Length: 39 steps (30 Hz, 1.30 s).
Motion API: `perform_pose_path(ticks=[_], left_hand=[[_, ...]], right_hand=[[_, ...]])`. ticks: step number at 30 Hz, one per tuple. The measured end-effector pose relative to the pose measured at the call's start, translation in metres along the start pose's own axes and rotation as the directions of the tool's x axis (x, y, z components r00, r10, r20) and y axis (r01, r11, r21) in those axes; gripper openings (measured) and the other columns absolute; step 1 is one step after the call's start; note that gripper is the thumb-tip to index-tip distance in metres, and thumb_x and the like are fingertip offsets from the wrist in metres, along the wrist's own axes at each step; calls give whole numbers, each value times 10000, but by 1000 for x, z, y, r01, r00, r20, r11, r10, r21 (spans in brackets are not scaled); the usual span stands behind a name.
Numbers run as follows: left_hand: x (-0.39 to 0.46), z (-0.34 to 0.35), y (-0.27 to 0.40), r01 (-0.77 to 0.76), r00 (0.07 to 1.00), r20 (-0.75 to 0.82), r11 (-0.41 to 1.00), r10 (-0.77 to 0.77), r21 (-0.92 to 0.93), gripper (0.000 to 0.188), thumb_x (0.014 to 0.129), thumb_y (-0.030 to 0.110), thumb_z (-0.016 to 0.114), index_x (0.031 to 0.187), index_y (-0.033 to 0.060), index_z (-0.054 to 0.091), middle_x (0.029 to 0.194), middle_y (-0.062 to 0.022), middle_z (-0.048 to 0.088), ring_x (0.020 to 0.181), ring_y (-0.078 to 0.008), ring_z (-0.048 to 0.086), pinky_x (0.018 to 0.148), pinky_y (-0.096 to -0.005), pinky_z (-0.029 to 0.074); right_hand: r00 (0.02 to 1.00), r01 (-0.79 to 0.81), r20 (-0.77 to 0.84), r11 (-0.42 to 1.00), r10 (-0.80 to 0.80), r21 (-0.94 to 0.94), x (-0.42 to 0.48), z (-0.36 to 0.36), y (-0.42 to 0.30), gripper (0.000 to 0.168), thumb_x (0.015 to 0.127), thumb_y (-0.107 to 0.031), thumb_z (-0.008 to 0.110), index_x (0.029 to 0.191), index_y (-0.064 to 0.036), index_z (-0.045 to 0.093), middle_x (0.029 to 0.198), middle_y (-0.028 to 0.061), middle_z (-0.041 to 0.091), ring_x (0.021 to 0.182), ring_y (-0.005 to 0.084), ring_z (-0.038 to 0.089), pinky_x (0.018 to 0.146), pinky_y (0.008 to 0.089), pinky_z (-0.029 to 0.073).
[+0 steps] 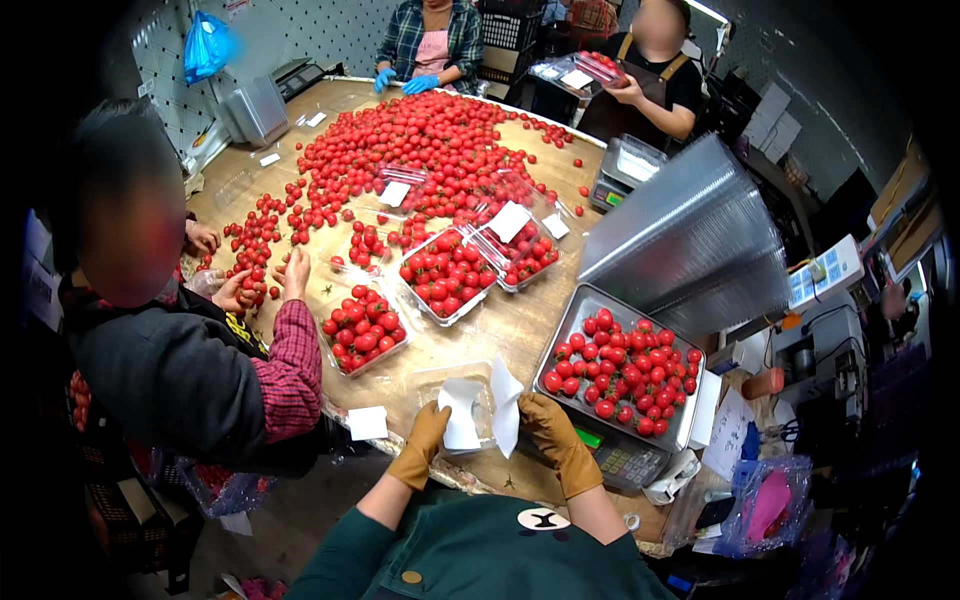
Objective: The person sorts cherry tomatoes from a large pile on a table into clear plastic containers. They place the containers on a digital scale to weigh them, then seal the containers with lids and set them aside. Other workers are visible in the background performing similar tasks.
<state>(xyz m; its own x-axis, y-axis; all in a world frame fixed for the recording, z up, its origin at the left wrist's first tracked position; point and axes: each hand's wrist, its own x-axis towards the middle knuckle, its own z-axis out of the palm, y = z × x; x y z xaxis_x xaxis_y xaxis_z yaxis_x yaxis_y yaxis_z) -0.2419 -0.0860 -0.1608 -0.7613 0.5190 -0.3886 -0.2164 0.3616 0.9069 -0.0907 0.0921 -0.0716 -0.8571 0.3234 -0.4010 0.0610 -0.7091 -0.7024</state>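
Both my hands wear tan gloves. My left hand (429,436) pinches a white paper sheet (460,412) over a clear plastic clamshell box (444,375) near the table's front edge. Between the fingers of my right hand (552,435) is the edge of a second white sheet (506,406), held upright over the box's right side. Just right of my right hand, a metal tray (546,373) of cherry tomatoes (622,367) rests on a digital scale (619,454). Beyond the box stand filled tomato boxes, one open box (363,330) at the left and another (448,275) in the middle.
A large heap of cherry tomatoes (420,135) covers the far table. Tall nested plastic boxes (686,232) stand behind the tray. A co-worker's hands (240,289) handle tomatoes at the left; two other people are at the far side. A white paper (367,423) lies by the front edge.
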Motion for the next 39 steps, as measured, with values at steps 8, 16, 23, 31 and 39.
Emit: perform_pose_path(ticks=[8, 16, 23, 31, 39], left_hand=[[-7, -15, 46, -521, 830, 461, 141, 315, 842, 698, 777, 355, 662, 1352, 41, 421, 1367, -153, 459, 1326, -328, 346, 1111, -568, 101], [7, -14, 29, -387, 912, 392, -57, 125, 920, 967, 636, 510, 749, 1384, 24, 375, 1413, -150, 400, 1359, -355, 286, 1070, -678, -60], [6, -24, 24, -412, 900, 406, 9, 158, 911, 982, 604, 481, 773, 1361, -11, 387, 1393, -183, 414, 1343, -352, 312, 1090, -656, -23], [-24, -2, 107, -630, 771, 514, 565, 375, 533, 604, 781, 263, 718, 1289, 35, 483, 1355, -225, 437, 1206, -391, 467, 1029, -470, 367], [15, 175, 190, -951, 304, 672, 254, 675, 175, 609, 859, 316, 623, 1381, 94, 402, 1435, -199, 354, 1333, -401, 310, 1094, -451, 277]], right_hand=[[991, 130, 41, 850, -126, -511, -7, 21, -41, 123, 868, -123, 634, 920, -15, 659, 1032, 24, 642, 849, 69, 566, 781, 210, 446], [924, 203, 287, -312, -252, -928, 81, 27, 57, 165, 797, -103, 601, 912, 15, 611, 1093, 166, 608, 903, 360, 627, 760, 425, 518], [963, 233, 268, -608, 34, -759, 73, 32, 67, 441, 762, -154, 629, 1179, -35, 550, 1306, 187, 484, 1197, 301, 479, 1018, 434, 363], [767, 274, 271, -86, -581, -958, -43, 50, -7, 398, 808, -175, 665, 1165, -20, 584, 1235, 194, 557, 1148, 330, 532, 989, 421, 401], [344, -195, -152, 87, -927, -977, -118, -85, -86, 488, 860, -221, 620, 1285, -18, 495, 1324, 237, 475, 1221, 388, 460, 1027, 442, 359]])
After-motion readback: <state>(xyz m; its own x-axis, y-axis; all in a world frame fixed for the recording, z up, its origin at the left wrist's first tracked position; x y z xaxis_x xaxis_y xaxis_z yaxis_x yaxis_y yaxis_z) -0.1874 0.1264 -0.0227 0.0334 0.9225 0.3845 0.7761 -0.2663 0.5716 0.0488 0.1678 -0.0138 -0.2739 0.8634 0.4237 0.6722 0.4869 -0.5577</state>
